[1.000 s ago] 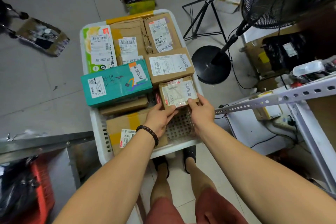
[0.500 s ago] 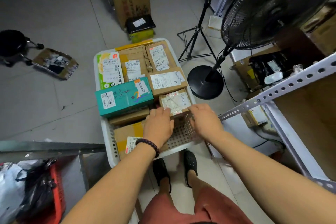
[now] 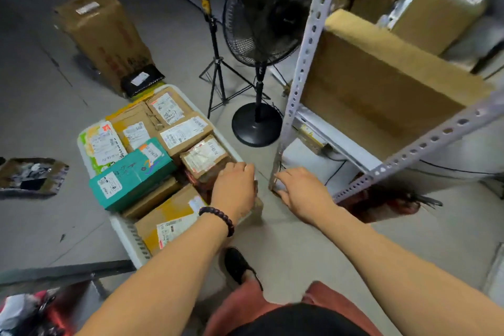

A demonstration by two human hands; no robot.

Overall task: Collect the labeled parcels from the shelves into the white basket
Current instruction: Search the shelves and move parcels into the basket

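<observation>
1. We see a white basket (image 3: 128,232) on the floor, packed with labelled parcels, among them a teal box (image 3: 131,174).
2. The left hand (image 3: 234,189) lies over the basket's right rim, just beside a small brown parcel (image 3: 204,157). Its fingers curl downward, and we cannot tell whether they grip anything.
3. The right hand (image 3: 305,195) hovers near the foot of the shelf post (image 3: 306,63), fingers relaxed, holding nothing.
</observation>
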